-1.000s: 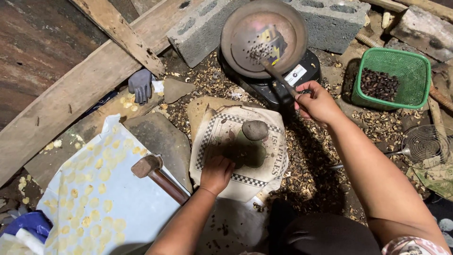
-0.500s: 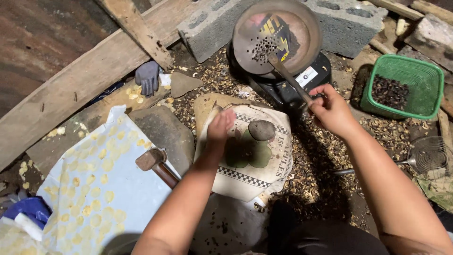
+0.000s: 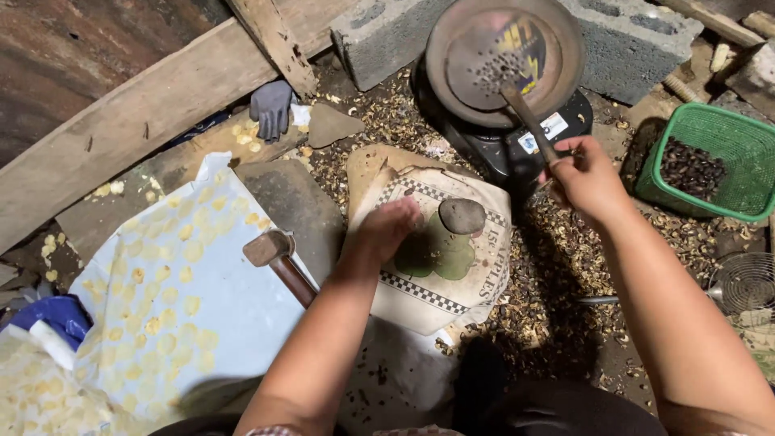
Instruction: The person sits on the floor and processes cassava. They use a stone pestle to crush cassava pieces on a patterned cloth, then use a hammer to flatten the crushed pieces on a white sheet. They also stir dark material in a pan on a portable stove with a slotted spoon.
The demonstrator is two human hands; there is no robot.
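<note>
My right hand (image 3: 588,178) grips the long handle of a round metal pan (image 3: 504,56) that sits on a black burner (image 3: 525,141); small dark nuts lie in the pan. My left hand (image 3: 386,230) rests with curled fingers on a printed sack (image 3: 452,258) spread on the ground, just left of a rounded grey stone (image 3: 462,215). Whether the left hand holds anything, I cannot tell. A wooden mallet (image 3: 278,260) lies to the left of my forearm.
A green basket (image 3: 710,161) of dark nuts stands at the right, a wire sieve (image 3: 743,282) below it. Pale kernels cover a light cloth (image 3: 161,315) at the left. Concrete blocks (image 3: 379,32), wooden planks (image 3: 145,105), a grey glove (image 3: 270,109) and shell litter surround the spot.
My left hand moved up the sack and now lies beside the stone. The right hand keeps hold of the pan handle, shifted slightly with the view.
</note>
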